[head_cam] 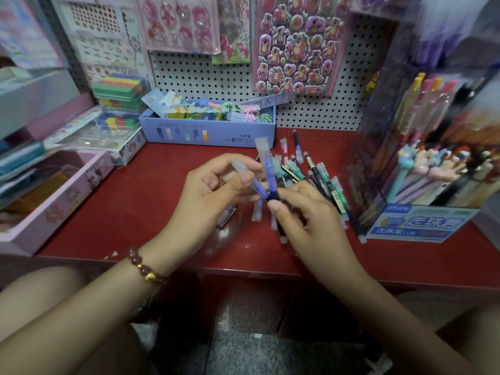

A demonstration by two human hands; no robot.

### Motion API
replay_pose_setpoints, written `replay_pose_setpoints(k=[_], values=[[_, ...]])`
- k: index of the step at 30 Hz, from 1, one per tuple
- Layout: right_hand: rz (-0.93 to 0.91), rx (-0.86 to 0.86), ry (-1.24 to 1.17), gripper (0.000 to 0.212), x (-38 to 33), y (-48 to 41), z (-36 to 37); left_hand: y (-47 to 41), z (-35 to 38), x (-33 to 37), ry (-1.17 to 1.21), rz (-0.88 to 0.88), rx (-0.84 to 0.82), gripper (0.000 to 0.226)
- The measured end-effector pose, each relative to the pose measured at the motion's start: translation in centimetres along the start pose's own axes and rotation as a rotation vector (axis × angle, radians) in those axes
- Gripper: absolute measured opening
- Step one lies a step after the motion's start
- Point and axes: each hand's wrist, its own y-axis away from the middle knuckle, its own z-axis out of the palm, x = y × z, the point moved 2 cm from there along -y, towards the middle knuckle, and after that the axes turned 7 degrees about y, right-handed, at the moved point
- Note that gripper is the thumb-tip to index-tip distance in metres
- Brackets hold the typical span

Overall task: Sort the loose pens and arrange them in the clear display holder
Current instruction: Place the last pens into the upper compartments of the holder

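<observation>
A: Hands?

B: Left hand (pixel 213 190) raised over the table (pixel 130 201), thumb and curled fingers (pixel 244 182) pinching the first blue pen (pixel 240 166), frosted cap up and to the left. Right hand (pixel 305 212) pinches the second blue pen (pixel 267 166) low on the barrel, cap straight up. The barrels cross just above the right thumb.

A: Why side by side?

B: Likely matching them. Same blue, same cap, so probably being paired as one colour group before going in. That's a judgement.

A: The rest of the stock?

B: Loose pens (pixel 322 177) lie heaped on the table just behind the right hand, green and dark ones mixed, with a few under the hands. Clear display holder (pixel 416 223) stands at the right edge, touching the heap. What sits in its near compartment is too blurred to tell. Novelty pens (pixel 422 163) stand behind its label.

A: Surface, room?

B: Red table, chipped at the front lip. Shop display. White pegboard (pixel 216 77) behind, hung with sticker sheets (pixel 295 41). Blue box (pixel 208 131) of packets against it, pink box (pixel 56 201) at left. Beaded bracelet (pixel 143 266) on the left wrist. Speckled floor below.
</observation>
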Motion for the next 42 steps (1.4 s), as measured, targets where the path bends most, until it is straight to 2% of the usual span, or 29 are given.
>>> replay_pose_setpoints(k=[3,7,10,13,16,18,21,23,26,29,31,33,37,40,42], values=[[0.039,-0.054,-0.026,0.024,0.5,-0.1,-0.2,0.0,0.4,-0.3,0.067,-0.049,0.054,0.007],[-0.002,-0.165,0.135,0.023,1.0,0.1,-0.4,0.1,1.0,-0.6,0.088,-0.082,0.097,0.022],[-0.067,-0.168,0.227,0.025,0.8,0.6,-0.7,0.2,1.5,-0.2,0.041,-0.094,0.075,0.034],[-0.123,-0.130,0.276,0.032,0.4,0.5,-1.7,-0.1,2.4,0.7,-0.027,-0.044,0.033,0.028],[-0.148,-0.037,0.199,0.039,0.0,-0.4,-3.2,-1.5,3.8,2.0,-0.055,0.025,0.045,0.039],[-0.188,0.067,0.201,0.035,-0.6,-0.8,-4.9,-2.8,5.4,3.4,-0.029,0.077,0.009,0.039],[-0.222,0.275,0.277,0.028,-1.1,-1.3,-8.9,-4.7,8.2,4.7,0.070,0.171,-0.068,0.033],[-0.191,0.454,0.263,0.031,-0.8,-1.5,-12.1,-5.9,10.1,4.5,0.089,0.203,-0.115,0.029],[-0.097,0.746,0.161,0.036,0.2,-1.7,-16.0,-7.6,12.7,3.0,-0.110,0.279,-0.154,0.017],[-0.062,0.939,0.108,0.021,1.2,-2.5,-18.4,-8.9,14.8,1.6,-0.337,0.404,-0.177,0.020],[-0.062,0.999,0.085,0.012,1.7,-3.6,-19.8,-9.5,15.7,1.6,-0.456,0.478,-0.158,0.031],[-0.046,1.047,0.075,0.012,2.2,-4.8,-21.1,-10.3,16.2,2.1,-0.525,0.523,-0.133,0.040],[-0.011,1.112,0.096,0.011,2.9,-6.9,-23.0,-11.9,16.5,2.2,-0.607,0.499,-0.155,0.044],[0.088,0.983,0.202,0.013,4.1,-8.6,-24.2,-12.3,16.5,1.6,-0.741,0.542,-0.193,0.038],[0.190,0.856,0.279,0.018,5.2,-9.3,-24.5,-12.2,16.6,1.1,-0.831,0.556,-0.231,0.045]])
